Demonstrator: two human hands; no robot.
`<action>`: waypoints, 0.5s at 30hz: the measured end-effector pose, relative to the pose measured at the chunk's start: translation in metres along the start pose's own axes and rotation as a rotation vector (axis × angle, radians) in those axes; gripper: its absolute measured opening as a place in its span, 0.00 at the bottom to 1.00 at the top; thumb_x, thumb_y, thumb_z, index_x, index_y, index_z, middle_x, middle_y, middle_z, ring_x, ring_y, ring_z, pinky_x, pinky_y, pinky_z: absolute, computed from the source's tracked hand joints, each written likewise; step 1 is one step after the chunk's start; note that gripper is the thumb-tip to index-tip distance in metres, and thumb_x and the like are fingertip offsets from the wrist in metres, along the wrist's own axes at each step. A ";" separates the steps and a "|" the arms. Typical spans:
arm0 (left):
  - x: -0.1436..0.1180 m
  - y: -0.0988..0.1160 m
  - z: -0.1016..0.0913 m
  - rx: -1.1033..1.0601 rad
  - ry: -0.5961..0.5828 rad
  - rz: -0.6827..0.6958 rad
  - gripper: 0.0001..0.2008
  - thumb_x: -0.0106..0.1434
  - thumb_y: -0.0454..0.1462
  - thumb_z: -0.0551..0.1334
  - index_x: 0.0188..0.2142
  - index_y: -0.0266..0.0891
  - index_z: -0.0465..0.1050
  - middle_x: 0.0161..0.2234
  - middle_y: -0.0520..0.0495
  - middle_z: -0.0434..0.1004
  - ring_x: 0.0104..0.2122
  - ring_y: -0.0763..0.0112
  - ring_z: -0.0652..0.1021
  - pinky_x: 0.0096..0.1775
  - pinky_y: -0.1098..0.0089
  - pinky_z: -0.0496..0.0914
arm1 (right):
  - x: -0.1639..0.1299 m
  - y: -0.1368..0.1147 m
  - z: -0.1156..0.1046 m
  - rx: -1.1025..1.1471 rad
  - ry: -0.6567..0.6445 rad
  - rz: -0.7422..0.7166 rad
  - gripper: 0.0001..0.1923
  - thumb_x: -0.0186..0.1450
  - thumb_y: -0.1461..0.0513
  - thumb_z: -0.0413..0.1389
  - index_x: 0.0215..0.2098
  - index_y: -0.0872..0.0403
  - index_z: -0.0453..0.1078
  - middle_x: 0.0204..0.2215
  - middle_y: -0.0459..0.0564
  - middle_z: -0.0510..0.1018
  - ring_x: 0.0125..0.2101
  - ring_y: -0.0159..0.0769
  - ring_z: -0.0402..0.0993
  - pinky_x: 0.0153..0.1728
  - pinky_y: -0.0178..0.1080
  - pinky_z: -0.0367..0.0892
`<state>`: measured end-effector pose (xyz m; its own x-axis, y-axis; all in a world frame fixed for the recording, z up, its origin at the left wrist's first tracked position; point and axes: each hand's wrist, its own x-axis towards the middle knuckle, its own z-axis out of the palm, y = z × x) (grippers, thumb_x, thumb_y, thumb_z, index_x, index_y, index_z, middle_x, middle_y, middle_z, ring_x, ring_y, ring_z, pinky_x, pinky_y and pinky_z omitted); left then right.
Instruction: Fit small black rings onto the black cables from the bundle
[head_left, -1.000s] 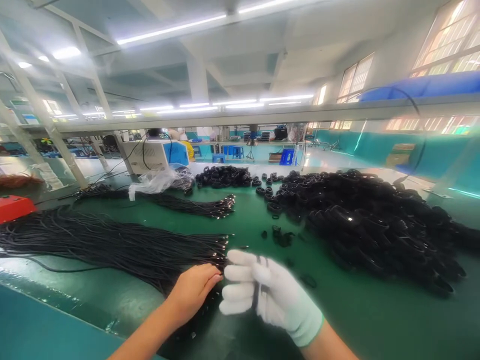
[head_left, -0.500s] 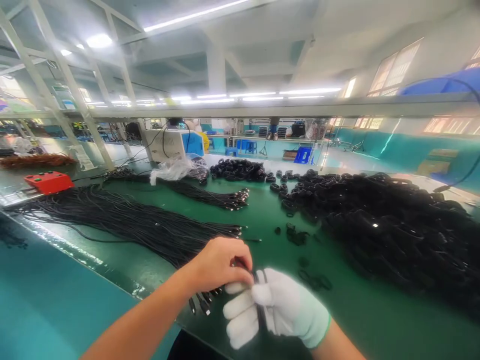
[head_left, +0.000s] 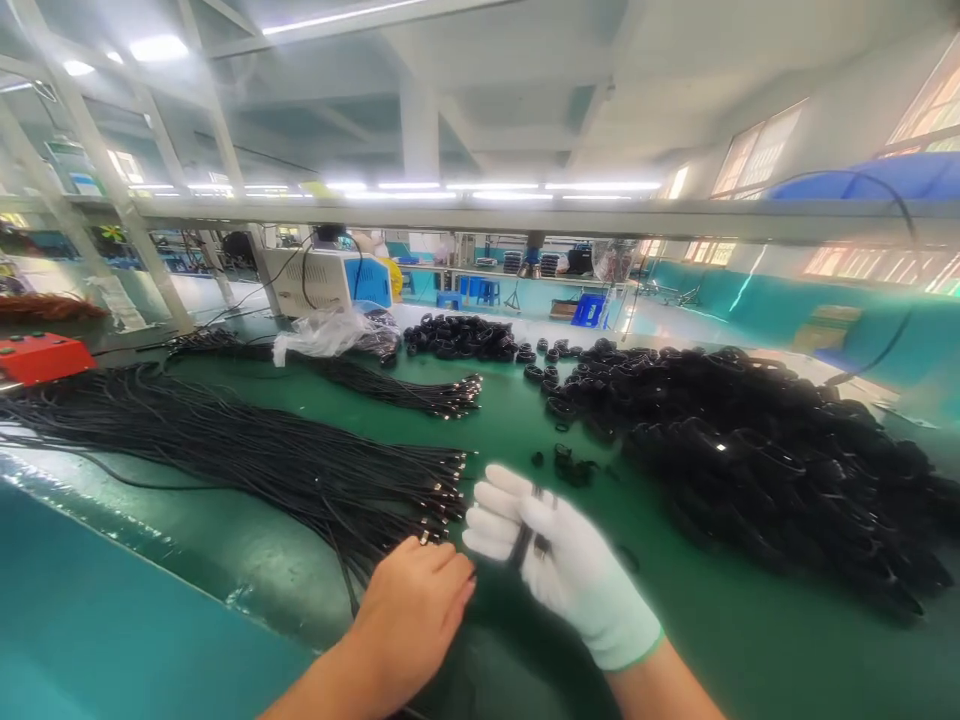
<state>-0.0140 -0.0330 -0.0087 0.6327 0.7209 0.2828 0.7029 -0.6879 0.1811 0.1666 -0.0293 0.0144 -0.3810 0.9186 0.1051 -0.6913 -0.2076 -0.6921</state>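
Observation:
My right hand (head_left: 559, 570), in a white glove, has its thumb pressed over a dark, narrow, cable-like piece (head_left: 519, 545) that lies across the fingers. Its exact kind is too blurred to make out. My bare left hand (head_left: 420, 610) is curled, its back towards me, close to the near ends of a bundle of black cables (head_left: 300, 470) with metal plugs. What its fingers hold, if anything, is hidden. A gap separates the two hands.
A big heap of black coiled pieces (head_left: 735, 440) covers the right of the green table (head_left: 525, 640). Farther back lie a smaller cable bundle (head_left: 397, 388), a clear plastic bag (head_left: 322, 335) and a white-and-blue machine (head_left: 315, 283). A red box (head_left: 45, 358) stands left.
My left hand has come away from the gloved hand, down and to the left. The glove has risen slightly, still with the dark piece. The view has shifted to the right.

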 end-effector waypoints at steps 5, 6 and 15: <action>0.002 0.010 -0.012 0.038 0.159 0.143 0.09 0.63 0.35 0.56 0.26 0.39 0.67 0.25 0.52 0.71 0.24 0.71 0.68 0.30 0.68 0.55 | -0.004 0.018 -0.003 -0.119 0.097 0.160 0.18 0.57 0.61 0.62 0.44 0.58 0.67 0.34 0.53 0.75 0.33 0.36 0.71 0.42 0.44 0.63; 0.004 0.005 -0.019 0.039 0.164 0.171 0.08 0.62 0.37 0.58 0.27 0.39 0.68 0.25 0.52 0.72 0.25 0.70 0.68 0.30 0.68 0.55 | -0.006 0.021 -0.003 -0.129 0.038 0.206 0.17 0.58 0.61 0.61 0.44 0.60 0.68 0.33 0.54 0.75 0.33 0.36 0.71 0.42 0.44 0.63; 0.016 -0.037 -0.034 -0.692 -0.206 -0.054 0.06 0.55 0.38 0.65 0.30 0.37 0.74 0.29 0.53 0.74 0.30 0.74 0.73 0.31 0.77 0.64 | -0.010 0.054 0.005 0.247 -0.272 0.599 0.20 0.53 0.60 0.64 0.38 0.63 0.67 0.25 0.46 0.65 0.25 0.30 0.66 0.32 0.40 0.64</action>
<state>-0.0411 0.0007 0.0213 0.6989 0.7101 0.0858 0.4110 -0.4969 0.7643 0.1305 -0.0512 -0.0203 -0.8574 0.5125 -0.0466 -0.4216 -0.7515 -0.5075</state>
